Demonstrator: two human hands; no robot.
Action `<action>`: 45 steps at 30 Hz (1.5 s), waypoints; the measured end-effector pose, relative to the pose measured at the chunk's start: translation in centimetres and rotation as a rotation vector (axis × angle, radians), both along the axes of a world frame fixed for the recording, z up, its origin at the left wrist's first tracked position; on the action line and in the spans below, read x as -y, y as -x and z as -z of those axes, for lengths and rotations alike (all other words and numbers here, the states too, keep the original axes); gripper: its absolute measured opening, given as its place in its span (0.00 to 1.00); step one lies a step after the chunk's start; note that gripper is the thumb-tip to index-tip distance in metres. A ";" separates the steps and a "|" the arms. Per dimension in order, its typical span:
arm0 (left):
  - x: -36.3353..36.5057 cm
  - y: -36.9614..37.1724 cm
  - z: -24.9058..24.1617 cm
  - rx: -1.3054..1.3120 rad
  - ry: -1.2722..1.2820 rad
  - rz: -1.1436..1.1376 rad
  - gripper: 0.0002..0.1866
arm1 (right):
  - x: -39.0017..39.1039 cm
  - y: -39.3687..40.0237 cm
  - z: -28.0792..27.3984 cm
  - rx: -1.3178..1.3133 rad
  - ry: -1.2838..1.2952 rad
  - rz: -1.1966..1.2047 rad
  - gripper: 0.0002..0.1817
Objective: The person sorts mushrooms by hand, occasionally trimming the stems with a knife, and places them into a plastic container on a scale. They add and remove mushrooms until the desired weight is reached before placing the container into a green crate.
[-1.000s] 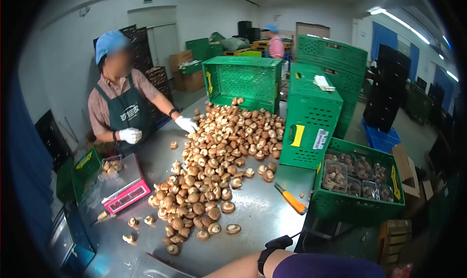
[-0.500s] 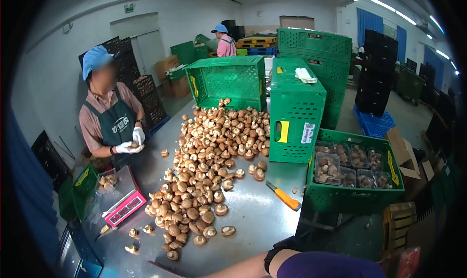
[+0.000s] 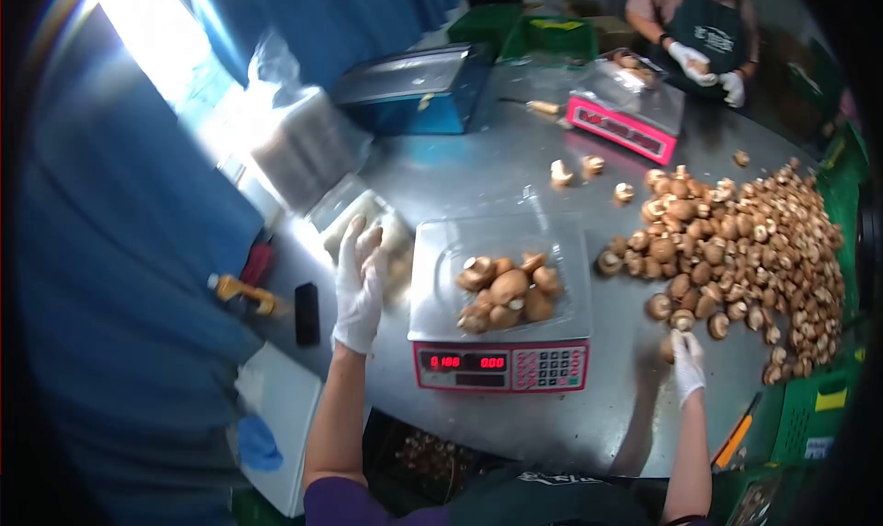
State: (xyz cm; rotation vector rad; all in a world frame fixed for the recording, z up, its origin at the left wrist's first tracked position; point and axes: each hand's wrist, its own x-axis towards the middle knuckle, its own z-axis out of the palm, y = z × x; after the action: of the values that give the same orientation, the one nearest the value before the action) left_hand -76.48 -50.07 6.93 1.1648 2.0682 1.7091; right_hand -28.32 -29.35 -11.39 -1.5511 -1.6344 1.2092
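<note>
My left hand [image 3: 359, 291], in a white glove, is raised left of the digital scale [image 3: 501, 367]. Its fingers stretch upward, apart; a small brownish patch shows at the fingertips, too blurred to name. Beside it lies a clear plastic bag or tray stack [image 3: 382, 227]. On the scale's plate a clear tray holds several brown mushrooms [image 3: 509, 288]; the red display is lit. My right hand [image 3: 688, 365], also gloved, is closed on a mushroom [image 3: 669, 348] at the near edge of the large mushroom pile [image 3: 727, 241]. Its fingertips are partly hidden.
A person [image 3: 708, 29] in white gloves stands behind a second pink scale [image 3: 624, 132]. Loose mushrooms [image 3: 624, 193] lie nearby. A blue scale [image 3: 405, 89], black phone [image 3: 307, 314], bottle [image 3: 244, 294], orange knife [image 3: 734, 439] and green crate [image 3: 814, 416] surround the work area.
The view has swung left and down to the scale. Both my hands are now visible; before, only a bare arm and purple sleeve showed. The pile now appears at the right.
</note>
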 end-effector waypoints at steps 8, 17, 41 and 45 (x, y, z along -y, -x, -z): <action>3.0 0.4 -0.8 0.023 0.036 -0.022 0.22 | 0.3 -0.9 -0.2 0.405 -0.087 0.016 0.21; 0.8 -5.5 1.7 -0.525 0.376 0.256 0.28 | 0.0 -0.8 0.4 0.756 -0.324 -0.062 0.23; 0.0 -7.8 5.5 -0.537 0.112 0.213 0.12 | 3.3 14.2 -11.2 0.298 -0.648 -0.346 0.19; -0.8 -8.6 6.3 -0.438 0.047 0.262 0.11 | 4.6 21.1 -13.8 0.022 -0.645 -0.598 0.24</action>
State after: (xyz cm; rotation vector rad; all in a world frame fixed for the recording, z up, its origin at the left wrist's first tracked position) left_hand -67.88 -49.31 0.66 1.8335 2.0435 1.3689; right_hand -49.43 -33.92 2.38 -0.6967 -2.2947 0.7839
